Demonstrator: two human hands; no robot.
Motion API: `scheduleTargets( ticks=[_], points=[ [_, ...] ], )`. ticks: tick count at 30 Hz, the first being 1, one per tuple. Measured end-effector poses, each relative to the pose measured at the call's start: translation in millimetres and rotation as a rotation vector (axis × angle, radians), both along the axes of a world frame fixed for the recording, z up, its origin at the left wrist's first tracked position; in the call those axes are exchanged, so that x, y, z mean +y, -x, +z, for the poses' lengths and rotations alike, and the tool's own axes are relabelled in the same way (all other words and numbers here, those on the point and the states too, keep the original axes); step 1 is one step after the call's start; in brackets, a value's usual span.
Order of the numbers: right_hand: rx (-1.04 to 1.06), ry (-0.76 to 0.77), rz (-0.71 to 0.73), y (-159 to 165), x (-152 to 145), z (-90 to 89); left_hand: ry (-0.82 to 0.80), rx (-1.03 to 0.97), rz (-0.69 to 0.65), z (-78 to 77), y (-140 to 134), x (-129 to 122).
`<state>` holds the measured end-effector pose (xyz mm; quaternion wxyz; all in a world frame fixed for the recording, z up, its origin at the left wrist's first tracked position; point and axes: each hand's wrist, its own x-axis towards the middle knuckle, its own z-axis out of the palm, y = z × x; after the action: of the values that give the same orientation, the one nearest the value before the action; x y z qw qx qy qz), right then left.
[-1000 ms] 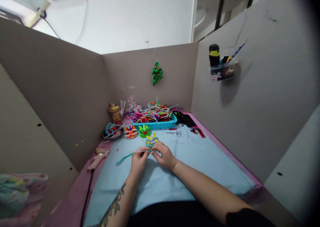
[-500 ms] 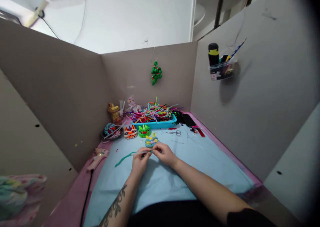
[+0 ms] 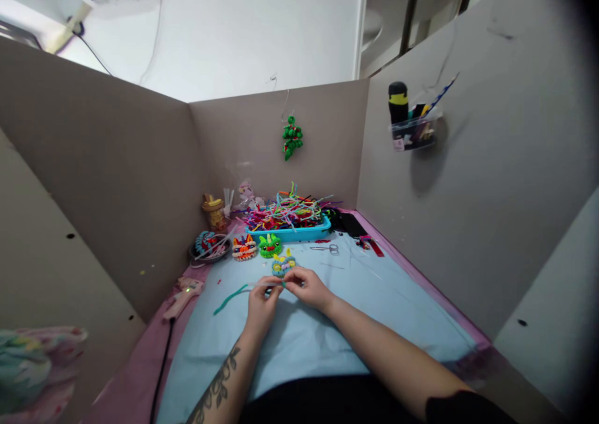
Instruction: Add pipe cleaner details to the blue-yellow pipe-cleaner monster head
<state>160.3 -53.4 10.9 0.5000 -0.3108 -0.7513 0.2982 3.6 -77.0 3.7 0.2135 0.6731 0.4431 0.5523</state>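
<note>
In a pinch, my left hand (image 3: 261,300) holds a teal pipe cleaner (image 3: 228,301) whose loose tail trails off to the left. A thin whitish stick (image 3: 262,283) runs along it in the same grip; its exact kind is unclear. My right hand (image 3: 307,288) is closed with its fingertips on the teal end, touching or nearly touching the left fingertips. Just beyond the hands sits a blue and yellow pipe-cleaner animal head (image 3: 283,265). Behind it stand a green head (image 3: 270,245) and an orange and white one (image 3: 244,248).
A blue tray (image 3: 290,232) heaped with pipe cleaners (image 3: 292,212) is at the back. Scissors (image 3: 325,249) lie to its front right. At left are a pink glue gun (image 3: 183,296) with a cord and a dark bowl (image 3: 210,249). Grey partitions (image 3: 281,106) enclose the table.
The teal tail has shifted slightly left and down, and less of it lies along the stick. Both hands stay nearly in place.
</note>
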Motion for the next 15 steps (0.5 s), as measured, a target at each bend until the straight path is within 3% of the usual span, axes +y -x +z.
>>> scheduleTargets(
  ticks=[9, 15],
  points=[
    [-0.125, -0.195, 0.005, -0.5, -1.4, 0.7, 0.020, 0.013, 0.045, -3.1, 0.2, 1.7],
    [-0.059, -0.149, -0.036, 2.4, -1.5, -1.4, 0.018, 0.075, 0.025, -4.9, 1.0, 4.1]
  ],
)
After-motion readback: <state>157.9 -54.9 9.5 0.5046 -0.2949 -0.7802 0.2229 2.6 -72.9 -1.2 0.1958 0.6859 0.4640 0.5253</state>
